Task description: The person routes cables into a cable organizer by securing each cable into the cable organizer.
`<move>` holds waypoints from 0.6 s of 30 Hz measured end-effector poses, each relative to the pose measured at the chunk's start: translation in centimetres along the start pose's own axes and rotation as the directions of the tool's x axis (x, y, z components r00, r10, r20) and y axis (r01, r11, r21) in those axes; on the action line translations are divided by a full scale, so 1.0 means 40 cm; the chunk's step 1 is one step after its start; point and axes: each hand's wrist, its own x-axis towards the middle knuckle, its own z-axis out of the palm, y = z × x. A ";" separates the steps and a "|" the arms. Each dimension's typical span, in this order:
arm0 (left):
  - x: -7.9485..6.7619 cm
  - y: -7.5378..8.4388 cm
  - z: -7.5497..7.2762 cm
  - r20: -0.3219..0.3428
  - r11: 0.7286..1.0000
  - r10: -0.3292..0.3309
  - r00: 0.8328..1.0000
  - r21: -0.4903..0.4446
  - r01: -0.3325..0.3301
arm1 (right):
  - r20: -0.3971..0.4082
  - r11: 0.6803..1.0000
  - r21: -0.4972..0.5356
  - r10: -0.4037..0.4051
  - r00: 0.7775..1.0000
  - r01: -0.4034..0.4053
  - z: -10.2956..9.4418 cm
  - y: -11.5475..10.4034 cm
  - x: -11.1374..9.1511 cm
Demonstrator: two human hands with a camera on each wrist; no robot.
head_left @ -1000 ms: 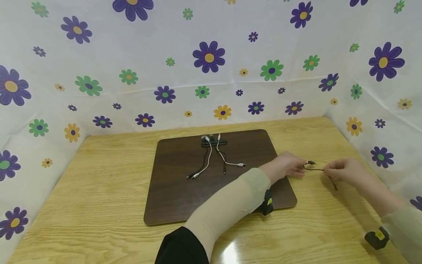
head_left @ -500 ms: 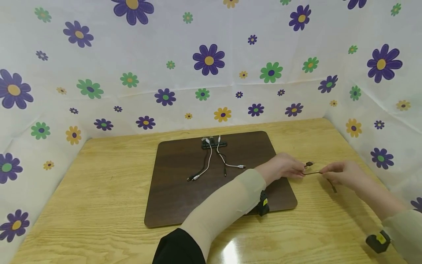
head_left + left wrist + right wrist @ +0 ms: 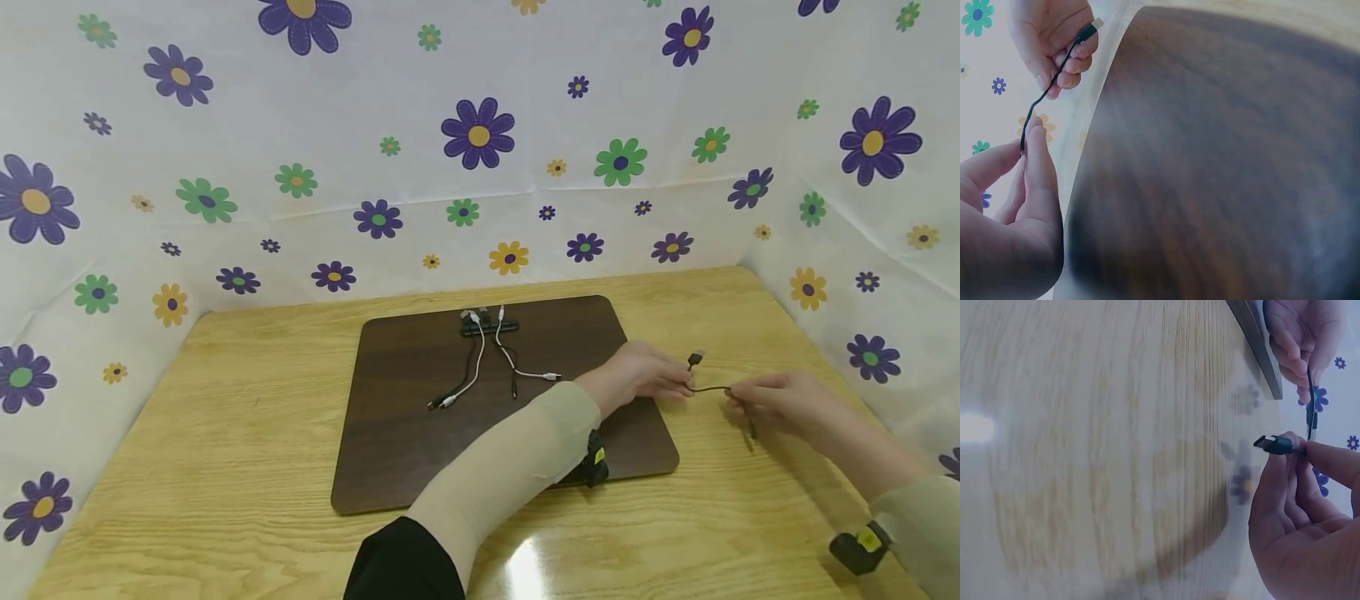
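Note:
A short black USB cable (image 3: 708,388) is stretched between both hands, above the table to the right of the brown board. My left hand (image 3: 637,371) pinches it between thumb and fingers near the board's right edge. Its USB-A plug (image 3: 696,358) sticks up past those fingertips. My right hand (image 3: 783,400) pinches the cable further along, and the other end hangs below it. In the right wrist view that end's small metal-tipped connector (image 3: 1275,444) juts out beside the right fingers. The same connector (image 3: 1088,30) shows in front of the right palm in the left wrist view.
The dark brown board (image 3: 405,442) lies on the wooden table (image 3: 247,417). Near its back edge a black cable holder (image 3: 489,328) carries several cables, among them a white cable (image 3: 477,367) with its end toward the front. A flowered cloth (image 3: 337,108) stands behind and beside the table.
The USB-A plug at my left hand has tipped from pointing right to pointing upward. The cable's hanging end has swung slightly left under my right hand. The other cables stay put.

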 end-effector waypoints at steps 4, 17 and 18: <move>-0.003 0.000 -0.007 0.006 1.000 0.030 1.000 0.000 -0.030 | 0.051 0.994 0.107 0.017 0.999 -0.023 -0.003 0.007 0.003; -0.034 0.018 -0.042 -0.004 0.996 0.083 0.997 0.033 -0.083 | 0.141 0.995 0.096 0.011 0.990 -0.025 -0.007 -0.011 0.025; -0.034 0.018 -0.045 -0.013 0.996 0.083 0.996 0.035 -0.082 | 0.147 0.994 0.102 0.011 0.989 -0.026 -0.007 -0.012 0.027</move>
